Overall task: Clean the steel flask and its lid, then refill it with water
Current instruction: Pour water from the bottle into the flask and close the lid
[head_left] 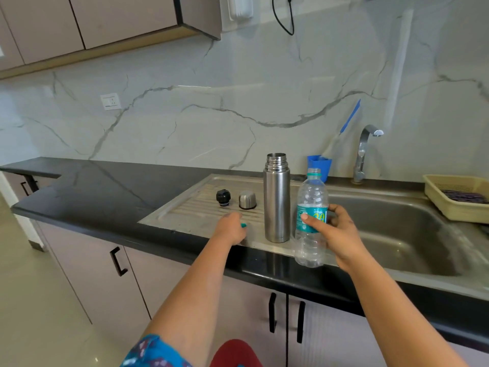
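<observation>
On the steel drainboard point(201, 207), one open steel flask point(276, 200) stands between the hands, its two lid parts beyond the left hand point(232, 229) pinching a teal cap point(243, 225), while the right hand point(336, 234) grips one plastic bottle point(311, 221).

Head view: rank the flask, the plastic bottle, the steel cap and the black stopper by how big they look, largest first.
1. Plastic bottle and flask: near alike in height; the bottle is closer to the camera, so no firm order.
2. Steel cap and black stopper: both far smaller, about the same as each other.
</observation>
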`<state>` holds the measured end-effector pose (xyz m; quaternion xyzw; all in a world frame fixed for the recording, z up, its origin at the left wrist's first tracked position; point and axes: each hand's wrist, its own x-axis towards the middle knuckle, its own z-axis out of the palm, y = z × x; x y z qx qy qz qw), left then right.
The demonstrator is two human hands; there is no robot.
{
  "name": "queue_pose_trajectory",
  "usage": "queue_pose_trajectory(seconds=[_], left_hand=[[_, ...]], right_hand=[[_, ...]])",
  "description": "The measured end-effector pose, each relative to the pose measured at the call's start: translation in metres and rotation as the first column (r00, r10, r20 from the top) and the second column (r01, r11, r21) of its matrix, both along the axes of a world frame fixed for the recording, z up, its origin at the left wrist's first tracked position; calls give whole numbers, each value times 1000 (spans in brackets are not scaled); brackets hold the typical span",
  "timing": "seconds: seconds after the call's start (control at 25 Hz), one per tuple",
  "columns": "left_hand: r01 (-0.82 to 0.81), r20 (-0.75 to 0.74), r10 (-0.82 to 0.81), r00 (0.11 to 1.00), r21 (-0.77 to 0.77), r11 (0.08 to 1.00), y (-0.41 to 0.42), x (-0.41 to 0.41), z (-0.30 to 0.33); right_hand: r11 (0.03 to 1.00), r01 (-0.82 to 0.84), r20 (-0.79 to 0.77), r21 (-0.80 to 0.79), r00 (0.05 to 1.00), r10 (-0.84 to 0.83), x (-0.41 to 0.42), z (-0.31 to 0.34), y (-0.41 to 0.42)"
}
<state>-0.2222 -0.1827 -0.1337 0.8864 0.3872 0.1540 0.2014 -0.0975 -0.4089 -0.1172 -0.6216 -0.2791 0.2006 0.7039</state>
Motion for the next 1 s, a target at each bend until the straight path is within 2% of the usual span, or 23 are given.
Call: queue_pose_trajectory(seconds=[0.04,0.08,0.12,0.16,0.2,0.24,0.28,0.36,0.56,0.64,0.76,0.8,0.84,0.88,0.92,0.96,1.0], left_hand=[[23,214,9,977,-149,989,-6,-2,7],[116,479,85,874,-374,920,-14,-6,15],[317,694,213,687,-551,772,-25,-10,25],[533,793,361,490,-600,596,-36,-14,33],[677,808,475,348,-567,469,-44,-16,39],[738,798,535,277,-533,413,-50,-17,43],[761,793,559,241,-512,398,-56,-17,49],[750,800,556,225,-506,425,-65,-20,59],[648,832,459,311,-539,538,-80,-25,67],[613,837,435,332,-542,575,-82,-27,67],[553,841,361,402,-537,637,-82,-30,66],[537,845,330,420,-524,661,-82,-31,67],[531,853,295,430,-503,682,-82,-34,68],[546,867,250,432,-472,692,-82,-36,69],[591,884,194,425,-433,680,-81,-40,71],[653,901,130,413,-393,648,-79,-45,73],[712,914,66,401,-356,606,-77,-50,76]], right_hand=[[1000,-27,42,7,999,27,-1,-1,-4],[999,-51,89,9,995,50,-2,-3,-7],[998,-68,141,7,988,66,-4,-5,-9],[997,-78,187,6,979,75,-7,-6,-9],[996,-85,233,9,969,81,-11,-9,-8],[997,-83,280,10,957,77,-16,-11,-5],[997,-73,334,4,940,67,-21,-11,-2],[999,-37,466,-12,884,38,-31,-9,2],[995,80,718,-62,696,-11,-38,-10,6],[977,194,821,-92,570,-36,-36,-11,3],[916,401,953,-19,284,-104,-34,-6,-2],[904,427,965,-5,240,-108,-33,-5,-4],[910,415,961,-11,255,-105,-34,-5,-5],[940,340,932,-38,351,-90,-36,-5,-5],[977,203,855,-67,517,-49,-39,-5,-5],[997,7,707,-71,705,45,-43,-5,-4],[979,-200,523,-39,830,191,-46,-8,-1]])
